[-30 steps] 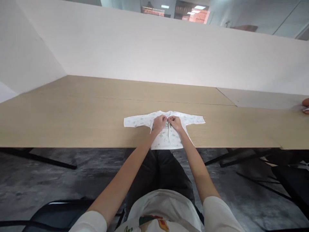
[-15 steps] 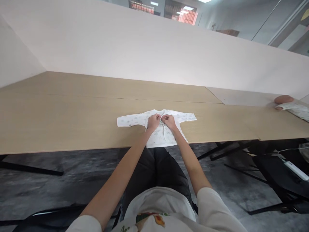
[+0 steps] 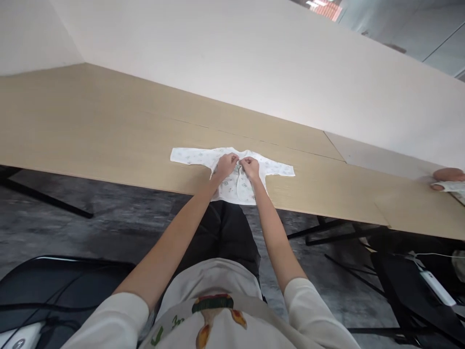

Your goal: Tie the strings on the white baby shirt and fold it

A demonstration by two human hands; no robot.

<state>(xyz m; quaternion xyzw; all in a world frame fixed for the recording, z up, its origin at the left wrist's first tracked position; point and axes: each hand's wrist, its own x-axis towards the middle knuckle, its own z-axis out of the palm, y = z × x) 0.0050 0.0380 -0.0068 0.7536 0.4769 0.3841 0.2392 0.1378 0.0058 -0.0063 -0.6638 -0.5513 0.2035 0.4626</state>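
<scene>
Tan counter (image 3: 127,126), white wall (image 3: 218,58) behind. Printed shirt (image 3: 228,188) is laid flat on it, sleeves spread left-right, front opening running nearward from between both grips. Cloth is pinched near the neckline by left grip (image 3: 225,166) and right grip (image 3: 251,168), fingertips closed, almost meeting; neither is clearly nearer.

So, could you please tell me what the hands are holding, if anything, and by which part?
The small white top, pinched in the fingertips of the left hand and right hand at its front opening, just below the neckline.
</scene>
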